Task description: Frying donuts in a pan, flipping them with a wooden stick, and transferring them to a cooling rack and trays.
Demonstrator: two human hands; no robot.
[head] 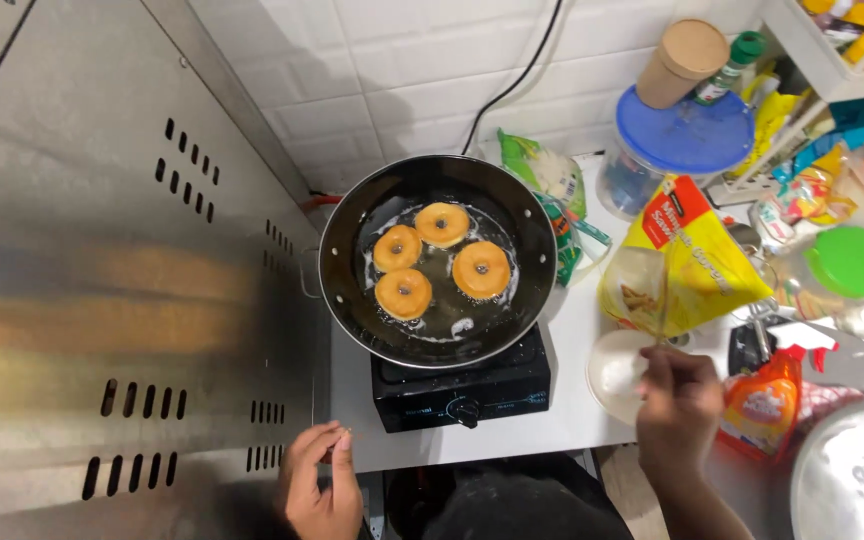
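A black pan (347, 215) of hot oil sits on a black single-burner stove (462, 385), and several golden ring doughnuts (481, 269) float in it. My right hand (679, 405) is to the right of the stove, shut on the thin handle of a utensil (642, 285). The utensil's blurred, see-through head is raised in front of a yellow bag. Below it stands a white bowl (614, 372). My left hand (320, 482) rests at the counter's front edge, left of the stove knob, with its fingers curled together and nothing in them.
A steel panel with slots (122, 300) fills the left side. Right of the pan are a yellow bag (697, 255), a green packet (547, 175), a blue-lidded tub (687, 135), a green-lidded jar (855, 262), an orange packet (764, 405) and a white shelf rack (822, 60).
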